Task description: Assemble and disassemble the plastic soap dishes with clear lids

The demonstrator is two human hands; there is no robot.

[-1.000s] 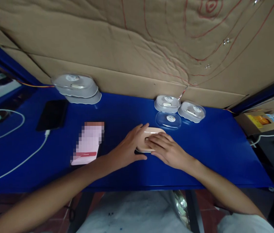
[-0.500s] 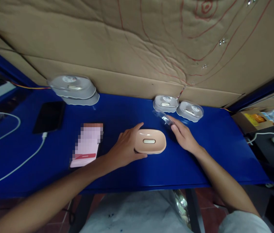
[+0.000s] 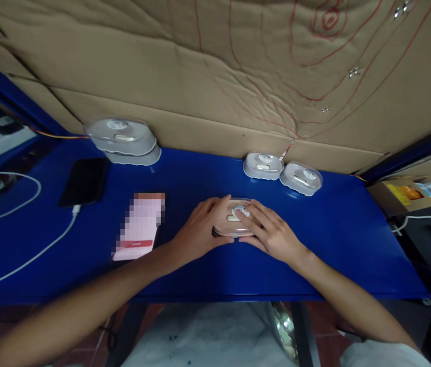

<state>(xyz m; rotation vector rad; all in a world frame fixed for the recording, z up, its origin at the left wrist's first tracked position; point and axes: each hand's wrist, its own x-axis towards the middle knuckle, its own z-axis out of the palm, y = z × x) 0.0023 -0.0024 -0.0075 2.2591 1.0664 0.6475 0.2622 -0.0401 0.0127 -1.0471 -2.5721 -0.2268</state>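
The left hand [image 3: 199, 229] wraps the left end of a peach dish [image 3: 221, 224] while the right hand [image 3: 278, 235] curves over the right end of the clear lid [image 3: 245, 219] atop it, thumb along the near side. The dish lies squarely between them, neither hand nearer, its long axis parallel to the near edge of the blue surface [image 3: 345, 229], about midway to the back edge. Beyond, two grey lidded dishes [image 3: 263, 168] sit by the back edge; a lit phone [image 3: 139, 224] lies leftward, with stacked grey dishes [image 3: 133, 145] behind it.
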